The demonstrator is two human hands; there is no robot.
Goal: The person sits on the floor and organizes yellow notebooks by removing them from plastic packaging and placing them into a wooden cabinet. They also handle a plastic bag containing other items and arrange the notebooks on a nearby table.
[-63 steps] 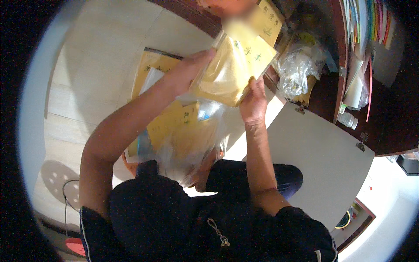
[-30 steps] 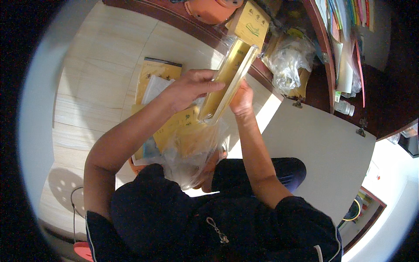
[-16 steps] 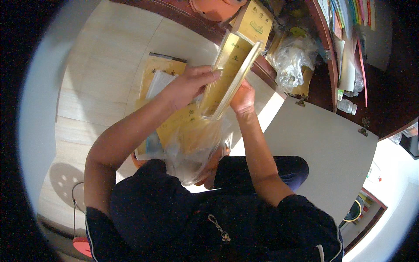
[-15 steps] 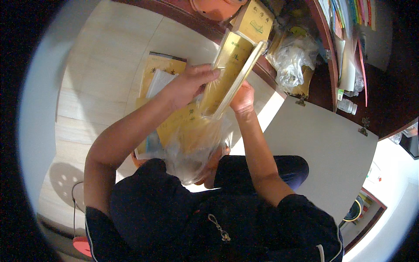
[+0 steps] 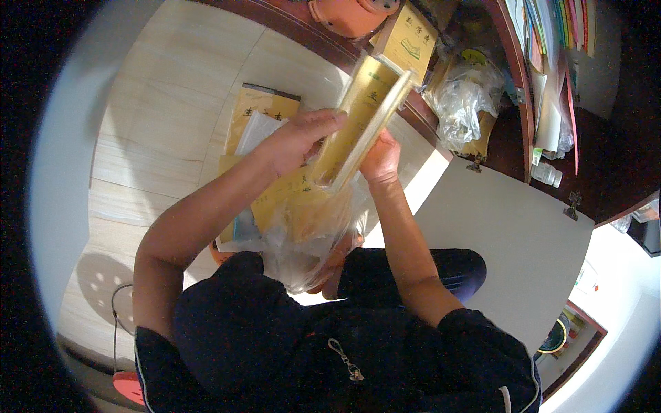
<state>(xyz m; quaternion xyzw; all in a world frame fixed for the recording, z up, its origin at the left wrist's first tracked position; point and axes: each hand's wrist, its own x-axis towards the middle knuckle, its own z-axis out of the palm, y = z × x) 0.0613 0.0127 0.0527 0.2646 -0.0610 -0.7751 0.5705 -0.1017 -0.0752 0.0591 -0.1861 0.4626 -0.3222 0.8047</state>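
A thick stack of yellow-covered exercise books (image 5: 351,113) is held tilted between my two hands, with shiny clear plastic around it. My left hand (image 5: 301,141) grips its left side, thumb lying over the top cover. On the opposite side, my right hand (image 5: 382,158) is closed at the pale page edges; its fingertips are partly hidden behind the stack. Beneath hangs a loose, crumpled clear plastic bag (image 5: 299,244). More yellow exercise books lie under my left forearm, including one yellow book (image 5: 251,103) partly covered by a white sheet (image 5: 256,131).
An open cabinet stands ahead and right. It holds another yellow book stack (image 5: 410,41), a crumpled clear bag (image 5: 460,103), a clear plastic bottle (image 5: 547,174) and upright papers (image 5: 544,76). An orange container (image 5: 354,15) sits at the top. A pale panel (image 5: 496,220) lies beside my right arm.
The stack has tipped slightly in my hands, and its near page edges look blurred. Both hands keep their hold in nearly the same place.
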